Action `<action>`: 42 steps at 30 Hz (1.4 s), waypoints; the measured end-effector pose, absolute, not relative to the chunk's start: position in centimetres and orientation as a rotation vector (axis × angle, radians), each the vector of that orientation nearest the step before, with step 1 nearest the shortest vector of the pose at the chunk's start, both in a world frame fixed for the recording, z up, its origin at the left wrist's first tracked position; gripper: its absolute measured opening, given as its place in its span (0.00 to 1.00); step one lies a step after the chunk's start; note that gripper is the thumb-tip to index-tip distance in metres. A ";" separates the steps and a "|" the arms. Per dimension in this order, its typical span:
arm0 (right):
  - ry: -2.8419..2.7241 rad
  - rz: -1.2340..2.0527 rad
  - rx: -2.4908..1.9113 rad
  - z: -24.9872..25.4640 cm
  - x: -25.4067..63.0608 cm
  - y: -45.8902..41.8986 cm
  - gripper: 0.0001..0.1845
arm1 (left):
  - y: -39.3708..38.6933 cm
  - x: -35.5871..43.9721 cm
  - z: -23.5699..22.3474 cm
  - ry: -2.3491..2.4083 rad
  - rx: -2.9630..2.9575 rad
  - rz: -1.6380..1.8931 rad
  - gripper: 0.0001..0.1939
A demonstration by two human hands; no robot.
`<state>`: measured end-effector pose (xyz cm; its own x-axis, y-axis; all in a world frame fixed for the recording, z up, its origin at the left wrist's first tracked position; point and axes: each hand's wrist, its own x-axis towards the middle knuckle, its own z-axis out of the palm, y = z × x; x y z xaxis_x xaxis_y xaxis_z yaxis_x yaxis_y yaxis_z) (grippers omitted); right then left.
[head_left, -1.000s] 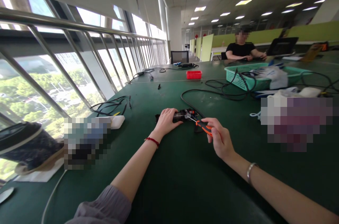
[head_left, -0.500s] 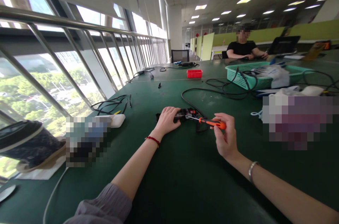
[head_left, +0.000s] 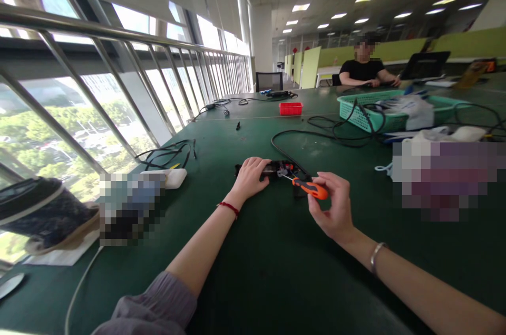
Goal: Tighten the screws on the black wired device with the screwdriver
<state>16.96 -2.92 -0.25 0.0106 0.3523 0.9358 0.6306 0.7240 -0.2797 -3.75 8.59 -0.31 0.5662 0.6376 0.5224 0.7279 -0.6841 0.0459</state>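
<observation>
My left hand [head_left: 250,176] is closed over a black device with exposed inner parts [head_left: 281,167], holding it down on the green table [head_left: 253,266]. Between the thumb and fingers of my right hand [head_left: 334,203] is an orange and black screwdriver [head_left: 310,188]. Its shaft points left into the device's open inside; whether the tip touches a screw is too small to tell. A black cable [head_left: 285,140] runs from beside the device toward the back. Under my left palm, part of the device is hidden.
A small red tray [head_left: 290,108] stands further back. To the right sits a green basket [head_left: 358,116] with cables and bags. Coiled black cables [head_left: 168,153] and a white object [head_left: 176,179] lie at left by the railing. A person in black [head_left: 362,72] sits across.
My right hand has moved slightly left and down. The screwdriver handle now tilts more steeply down toward me. My left hand stays on the device.
</observation>
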 end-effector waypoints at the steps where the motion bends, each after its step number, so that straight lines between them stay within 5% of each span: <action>1: -1.611 -0.270 -0.819 -0.1 16.9 -2.9 0.20 | 8.6 -3.7 -0.4 -1.154 -2.623 -0.768 0.22; 13: -1.615 -0.247 -0.794 -0.6 17.1 -2.5 0.25 | 8.8 -3.8 -0.5 -1.166 -2.621 -0.781 0.21; 20: -1.720 -0.282 -0.874 -0.1 16.9 -2.9 0.08 | 8.8 -3.8 -0.5 -1.157 -2.622 -0.783 0.21; 26: -1.643 -0.277 -0.839 -0.4 16.9 -2.8 0.22 | 8.7 -3.8 -0.5 -1.182 -2.633 -0.791 0.22; 35: -1.699 -0.276 -0.896 -0.1 16.8 -2.9 0.13 | 8.6 -3.8 -0.3 -1.170 -2.650 -0.801 0.23; 42: -1.635 -0.273 -0.852 -0.2 16.9 -2.7 0.21 | 8.7 -3.8 -0.4 -1.176 -2.652 -0.776 0.23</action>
<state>16.85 -2.74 -0.17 -0.0192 0.3762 0.9263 0.6568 0.7033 -0.2720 -3.81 8.71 -0.38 0.5619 0.6527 0.5082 0.7239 -0.6853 0.0797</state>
